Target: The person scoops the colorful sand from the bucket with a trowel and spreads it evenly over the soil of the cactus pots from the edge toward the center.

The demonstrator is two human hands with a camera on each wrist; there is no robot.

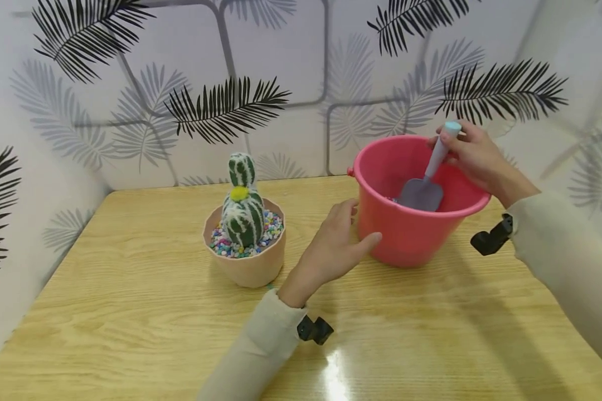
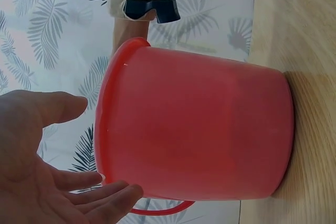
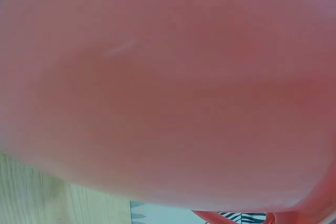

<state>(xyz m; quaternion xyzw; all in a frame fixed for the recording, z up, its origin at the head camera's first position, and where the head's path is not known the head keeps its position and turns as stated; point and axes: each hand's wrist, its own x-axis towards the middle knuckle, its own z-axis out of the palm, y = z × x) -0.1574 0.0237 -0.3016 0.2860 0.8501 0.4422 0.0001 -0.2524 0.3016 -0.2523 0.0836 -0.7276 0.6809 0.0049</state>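
Observation:
A red bucket point(image 1: 406, 234) stands on the table at the right of the head view. My right hand point(image 1: 474, 156) reaches over its rim and grips the handle of a grey trowel point(image 1: 421, 194), whose blade points down inside the bucket. Beside the bucket's left wall is my left hand point(image 1: 333, 242), thumb and fingers spread and holding nothing. In the left wrist view its fingertips overlap the bucket's side near the rim. The bucket wall fills most of the right wrist view and hides the right hand there.
A potted cactus point(image 1: 243, 223) with a yellow flower stands left of my left hand, in a peach pot point(image 1: 248, 270) filled with coloured pebbles point(image 1: 271, 228). The wooden table point(image 1: 130, 312) meets a leaf-patterned wall point(image 1: 291, 139) at the back.

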